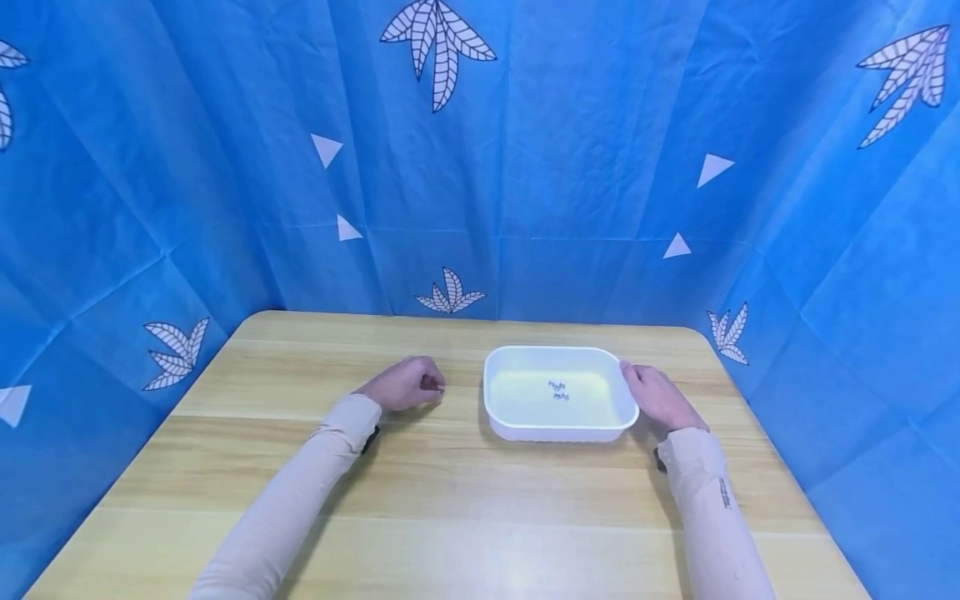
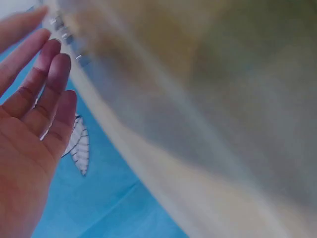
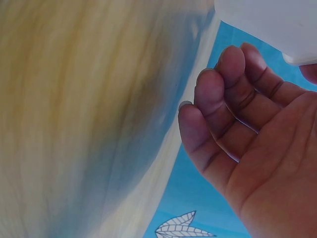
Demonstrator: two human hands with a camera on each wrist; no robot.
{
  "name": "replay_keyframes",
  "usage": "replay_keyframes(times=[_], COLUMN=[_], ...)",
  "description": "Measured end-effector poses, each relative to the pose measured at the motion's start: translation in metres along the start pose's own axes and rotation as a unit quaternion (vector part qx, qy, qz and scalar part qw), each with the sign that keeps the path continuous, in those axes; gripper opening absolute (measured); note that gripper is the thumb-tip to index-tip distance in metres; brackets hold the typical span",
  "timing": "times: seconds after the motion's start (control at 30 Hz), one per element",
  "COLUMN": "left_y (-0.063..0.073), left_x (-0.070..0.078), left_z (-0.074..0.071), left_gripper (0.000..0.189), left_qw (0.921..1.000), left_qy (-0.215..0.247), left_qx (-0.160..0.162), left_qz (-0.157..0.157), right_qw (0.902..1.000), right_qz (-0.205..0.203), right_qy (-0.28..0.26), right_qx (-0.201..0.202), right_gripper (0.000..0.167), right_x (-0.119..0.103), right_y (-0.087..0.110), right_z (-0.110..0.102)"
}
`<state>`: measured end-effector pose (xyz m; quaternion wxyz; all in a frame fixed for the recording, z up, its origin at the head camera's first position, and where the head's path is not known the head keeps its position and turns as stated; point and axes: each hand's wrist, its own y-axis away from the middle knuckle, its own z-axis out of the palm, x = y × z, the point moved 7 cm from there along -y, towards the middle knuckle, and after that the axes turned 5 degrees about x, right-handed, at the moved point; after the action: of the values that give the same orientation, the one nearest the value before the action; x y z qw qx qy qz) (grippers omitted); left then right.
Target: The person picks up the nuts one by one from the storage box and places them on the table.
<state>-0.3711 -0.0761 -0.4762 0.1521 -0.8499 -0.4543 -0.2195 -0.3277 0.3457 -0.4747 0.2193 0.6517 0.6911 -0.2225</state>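
Nearest the camera in the head view, two forearms in pale sleeves (image 1: pixel 285 500) reach up from the bottom edge across a light wood-grain table (image 1: pixel 465 500). A white basin (image 1: pixel 558 434) stands upright on the table's far half, right of centre. Small silvery pieces (image 1: pixel 557 387) lie in a little cluster on its floor, about the middle. The right hand (image 1: pixel 663 395) holds the basin's right side, thumb at the rim. The left hand (image 1: pixel 405 384) is at the table to the left of the basin, apart from it, fingers bent, a tiny speck showing at the fingertips. Behind, a blue curtain (image 1: pixel 570 167) printed with white leaves and triangles surrounds the table on three sides.

In the left wrist view, the left hand's fingers are gently bent and lie close together. A few small shiny bits (image 2: pixel 67 35) show just beside the fingertips, against the table; whether any is pinched, I cannot tell.

In the right wrist view, the right hand's four fingers are loosely curved, side by side, below the basin's white wall. Part of the thumb shows at the right edge, against the rim.
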Motion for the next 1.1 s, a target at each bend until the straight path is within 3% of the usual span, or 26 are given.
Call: replay_keyframes(times=[0.1,0.27,0.43,0.73,1.1], left_y=[-0.002,-0.009,-0.014,-0.026,-0.052], left_x=[0.009,0.036,0.053,0.086,0.126], left_z=[-0.016,-0.046,-0.054,-0.041,0.005], left_gripper=[0.023,0.026,0.026,0.026,0.026], left_qw=[0.9992,0.9943,0.9922,0.9887,0.9881], left_qy=[0.026,0.055,0.056,0.083,0.110], left_qx=[0.030,0.083,0.095,0.095,0.059], left_qz=[0.000,0.037,0.058,0.081,0.090], right_qw=[1.0000,0.9999,0.9999,0.9999,0.9999], right_qz=[0.002,0.002,0.000,0.003,0.012], right_qy=[-0.001,0.001,0.006,0.004,-0.002], right_qx=[0.002,0.011,0.011,0.012,0.001], right_gripper=[0.068,0.068,0.068,0.068,0.071], right_x=[0.001,0.000,0.000,0.005,0.001], right_y=[0.001,0.002,0.002,0.001,-0.002], right_z=[-0.001,-0.005,-0.008,-0.006,0.002])
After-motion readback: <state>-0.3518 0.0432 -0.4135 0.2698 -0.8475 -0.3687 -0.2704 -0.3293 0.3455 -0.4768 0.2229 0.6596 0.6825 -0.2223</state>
